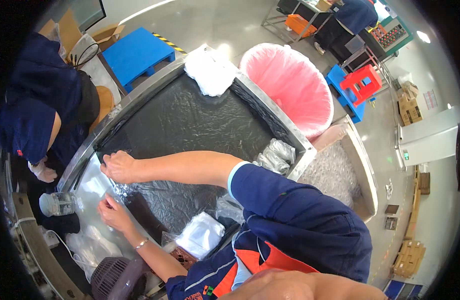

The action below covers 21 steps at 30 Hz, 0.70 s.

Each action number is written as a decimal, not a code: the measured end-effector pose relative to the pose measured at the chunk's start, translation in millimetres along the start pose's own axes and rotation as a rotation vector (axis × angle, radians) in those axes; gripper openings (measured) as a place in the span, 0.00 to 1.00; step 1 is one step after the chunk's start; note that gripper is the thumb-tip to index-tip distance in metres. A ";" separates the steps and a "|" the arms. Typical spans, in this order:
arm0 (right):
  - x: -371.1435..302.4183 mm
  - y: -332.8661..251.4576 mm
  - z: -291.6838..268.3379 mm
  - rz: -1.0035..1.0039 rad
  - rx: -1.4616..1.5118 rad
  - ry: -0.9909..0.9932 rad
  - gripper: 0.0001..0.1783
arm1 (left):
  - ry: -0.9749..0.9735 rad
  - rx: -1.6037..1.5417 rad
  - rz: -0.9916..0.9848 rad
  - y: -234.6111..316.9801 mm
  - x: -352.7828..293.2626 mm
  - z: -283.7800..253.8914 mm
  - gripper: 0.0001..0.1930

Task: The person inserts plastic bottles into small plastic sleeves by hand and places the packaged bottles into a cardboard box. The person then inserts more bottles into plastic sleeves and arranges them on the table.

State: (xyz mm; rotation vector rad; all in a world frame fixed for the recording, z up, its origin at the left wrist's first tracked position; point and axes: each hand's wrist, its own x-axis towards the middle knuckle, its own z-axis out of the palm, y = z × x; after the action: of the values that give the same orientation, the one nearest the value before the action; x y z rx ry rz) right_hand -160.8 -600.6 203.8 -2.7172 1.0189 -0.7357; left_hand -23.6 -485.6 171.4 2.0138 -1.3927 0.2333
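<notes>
My right hand (119, 167) reaches across the black-lined tray table (190, 117) to its left rim, fingers curled closed. Lower down, my left hand (115, 214) has thumb and fingertips pinched together over a pale, shiny surface (92, 192). Clear, glinting plastic seems to lie between the two hands, but what either grips is too small or see-through to make out. Left of my left hand, a clear jar with a white lid (58, 204) lies on its side. A stack of white sheets (201, 235) rests close to my left forearm.
Crumpled clear bags (277, 155) and a white cloth bundle (210, 70) lie on the table. Beyond stand a pink-lined bin (287, 87) and a bubble-wrap-filled box (332, 170). A fan (110, 277) is near my left arm; a gloved co-worker's hand (42, 171) is at left.
</notes>
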 end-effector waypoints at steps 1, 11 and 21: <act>-0.5 1.8 0.7 -0.008 -0.020 0.025 0.13 | -0.002 -0.006 0.005 0.0 -0.8 4.0 0.12; -2.9 4.1 0.3 -0.147 -0.046 0.084 0.10 | 0.063 -0.298 0.171 -5.1 -7.4 5.7 0.15; -3.1 5.3 1.6 -0.228 -0.028 0.045 0.09 | -0.107 -0.274 0.200 7.9 -2.4 -5.7 0.09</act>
State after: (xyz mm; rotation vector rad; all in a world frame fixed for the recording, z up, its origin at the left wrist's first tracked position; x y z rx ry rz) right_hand -165.1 -602.7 199.6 -2.8855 0.7405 -0.8263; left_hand -30.3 -481.8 177.9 1.6860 -1.6009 0.0195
